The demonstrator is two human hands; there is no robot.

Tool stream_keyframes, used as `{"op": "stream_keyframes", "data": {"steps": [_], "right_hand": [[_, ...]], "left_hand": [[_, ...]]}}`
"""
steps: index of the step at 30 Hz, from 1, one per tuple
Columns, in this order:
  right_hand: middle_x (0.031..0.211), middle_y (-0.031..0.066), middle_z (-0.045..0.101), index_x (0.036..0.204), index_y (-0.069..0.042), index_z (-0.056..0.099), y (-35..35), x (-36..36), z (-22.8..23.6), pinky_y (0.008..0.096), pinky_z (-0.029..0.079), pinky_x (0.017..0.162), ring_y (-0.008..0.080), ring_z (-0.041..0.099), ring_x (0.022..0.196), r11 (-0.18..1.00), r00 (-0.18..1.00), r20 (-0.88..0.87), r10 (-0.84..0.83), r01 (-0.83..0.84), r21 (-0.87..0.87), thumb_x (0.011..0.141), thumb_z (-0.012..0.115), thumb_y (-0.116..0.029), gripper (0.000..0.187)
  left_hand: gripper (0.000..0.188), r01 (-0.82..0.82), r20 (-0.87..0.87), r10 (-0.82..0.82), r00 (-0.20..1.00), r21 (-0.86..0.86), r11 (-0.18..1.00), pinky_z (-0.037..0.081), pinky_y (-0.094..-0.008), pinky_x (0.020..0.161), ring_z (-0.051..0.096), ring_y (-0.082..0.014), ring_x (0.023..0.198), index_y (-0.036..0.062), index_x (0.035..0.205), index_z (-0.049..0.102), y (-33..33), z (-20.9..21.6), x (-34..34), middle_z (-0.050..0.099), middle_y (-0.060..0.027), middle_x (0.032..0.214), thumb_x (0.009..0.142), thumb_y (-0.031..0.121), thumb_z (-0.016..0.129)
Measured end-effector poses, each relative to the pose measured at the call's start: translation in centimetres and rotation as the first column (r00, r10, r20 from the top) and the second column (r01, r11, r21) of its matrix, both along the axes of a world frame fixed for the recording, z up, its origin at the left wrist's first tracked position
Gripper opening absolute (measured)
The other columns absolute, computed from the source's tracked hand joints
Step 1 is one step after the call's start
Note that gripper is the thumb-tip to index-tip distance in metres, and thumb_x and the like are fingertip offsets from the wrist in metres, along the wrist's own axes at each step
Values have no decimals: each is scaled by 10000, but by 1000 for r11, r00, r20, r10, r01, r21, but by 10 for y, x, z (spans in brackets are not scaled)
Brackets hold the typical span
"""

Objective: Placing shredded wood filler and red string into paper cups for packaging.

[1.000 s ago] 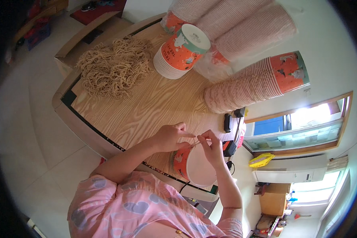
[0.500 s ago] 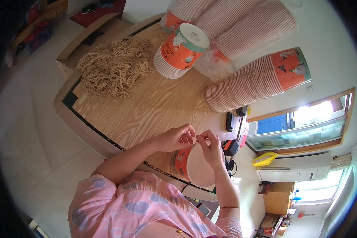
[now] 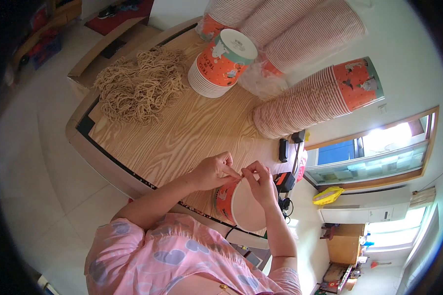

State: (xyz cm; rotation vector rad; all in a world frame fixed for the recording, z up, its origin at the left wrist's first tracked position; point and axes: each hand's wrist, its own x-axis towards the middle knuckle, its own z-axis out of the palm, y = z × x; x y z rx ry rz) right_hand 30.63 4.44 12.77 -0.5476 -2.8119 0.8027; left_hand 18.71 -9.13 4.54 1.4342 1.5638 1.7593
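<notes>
An orange paper bucket (image 3: 225, 200) with a white inside lies tilted at the table's near edge, its mouth facing right. My left hand (image 3: 215, 171) is at the upper side of its rim, thumb and index finger drawn together in a pinch. Just to the right, my right hand (image 3: 259, 182) also pinches at the rim, its fingers bent and its wrist in front of the bucket's opening. The fingertips of both hands nearly meet there. What lies between them is too small to make out.
A tangled heap of beige twine (image 3: 138, 86) lies at the far left of the wood-grain table (image 3: 182, 142). Behind stand a short upright bucket stack (image 3: 220, 64), a long leaning stack (image 3: 300, 101) with twine along it, and plastic-wrapped stacks (image 3: 315, 37). Black devices (image 3: 284, 182) sit at right.
My left hand's fingers have straightened from a looser curl, and its index finger now reaches toward the right fingertips at the rim. The right hand and the bucket have barely moved.
</notes>
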Motion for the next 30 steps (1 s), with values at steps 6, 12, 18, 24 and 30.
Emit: {"op": "stream_keyframes", "data": {"steps": [6, 12, 18, 24, 30], "right_hand": [[772, 64, 629, 822, -8, 597, 8, 4, -8, 284, 452, 729, 163, 582, 750, 998, 999, -35, 13, -16, -68, 843, 612, -90, 86], [784, 26, 625, 842, 3, 605, 11, 3, -11, 243, 455, 719, 98, 569, 783, 984, 998, -63, 12, -23, -177, 854, 590, -47, 54], [779, 34, 624, 833, -5, 603, 9, 1, -12, 258, 452, 719, 122, 574, 761, 982, 997, -35, -63, 56, -178, 850, 598, -58, 55], [768, 98, 619, 806, -17, 594, -1, -4, -4, 315, 443, 704, 227, 585, 735, 997, 998, -33, 57, -55, 54, 823, 629, -94, 86], [806, 82, 612, 799, -16, 594, 1, -4, -7, 291, 444, 687, 201, 582, 732, 1000, 999, -33, 30, -30, -10, 819, 646, -108, 107]], "left_hand": [[152, -134, -108, 140, 984, 60, 989, 469, -310, 623, 541, -185, 704, 193, 860, 737, 2, 5, 7, 466, -28, 804, 711, 164, 738], [157, -174, -246, 193, 950, 97, 980, 474, -312, 582, 554, -185, 689, 198, 888, 713, 3, 7, 9, 469, -23, 792, 737, 157, 703], [117, -266, -403, 268, 875, 60, 962, 492, -335, 563, 572, -187, 708, 182, 893, 683, 1, 9, 16, 474, -28, 788, 783, 197, 647], [119, -286, -388, 322, 864, 149, 947, 504, -328, 577, 576, -195, 684, 157, 872, 670, 7, 0, 15, 501, -28, 787, 761, 200, 671], [118, 21, 323, -3, 946, -52, 998, 473, -264, 578, 571, -125, 678, 97, 856, 653, 13, -23, 11, 604, -11, 833, 805, 203, 669]]}}
